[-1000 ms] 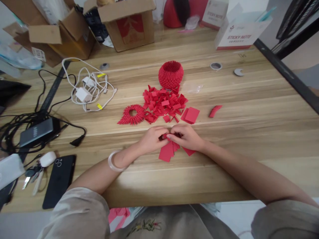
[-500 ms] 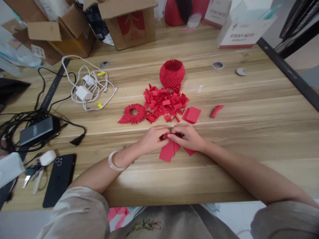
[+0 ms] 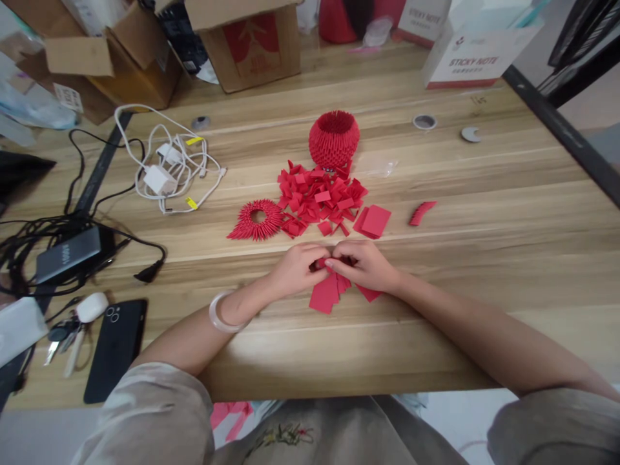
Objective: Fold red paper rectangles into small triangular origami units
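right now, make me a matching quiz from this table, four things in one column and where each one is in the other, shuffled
1 red paper bowl
2 spiky red ring
3 black phone
4 small red piece

A beside the keys
B pinched between left hand and right hand
C behind the pile of folded red pieces
D left of that pile

Pairs: 1-C, 2-D, 3-A, 4-B

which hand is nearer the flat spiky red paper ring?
Left. The left hand lies just right of the ring, closer to the person; the right hand sits farther right, beyond the left. Both pinch one red paper piece.
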### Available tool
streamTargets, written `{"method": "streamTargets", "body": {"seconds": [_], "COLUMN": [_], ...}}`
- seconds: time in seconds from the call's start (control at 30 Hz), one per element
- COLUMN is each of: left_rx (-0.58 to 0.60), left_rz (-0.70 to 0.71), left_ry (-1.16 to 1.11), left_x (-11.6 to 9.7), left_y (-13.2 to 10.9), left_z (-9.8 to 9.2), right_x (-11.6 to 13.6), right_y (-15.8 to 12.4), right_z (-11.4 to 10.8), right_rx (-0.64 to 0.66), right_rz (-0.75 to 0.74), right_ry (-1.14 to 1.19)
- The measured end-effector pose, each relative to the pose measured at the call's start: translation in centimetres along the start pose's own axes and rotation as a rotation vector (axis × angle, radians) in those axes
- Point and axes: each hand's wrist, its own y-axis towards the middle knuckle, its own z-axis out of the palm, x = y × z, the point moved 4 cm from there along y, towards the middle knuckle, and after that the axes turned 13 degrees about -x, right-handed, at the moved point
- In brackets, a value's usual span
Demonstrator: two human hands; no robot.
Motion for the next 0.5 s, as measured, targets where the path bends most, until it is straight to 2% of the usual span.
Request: {"method": "streamTargets", "body": {"seconds": [0.5], "left_rx": [-0.009], "left_rz": [0.004], "left_ry": [0.005], "left_x": [-0.20], "left_y": [0.06], "left_z": [-0.14], "right_x": [-0.13], "right_y": [-0.10], "right_z": [0.04], "right_rx": [-0.010], "right_rz": [0.021], "right_ry": [0.004]}}
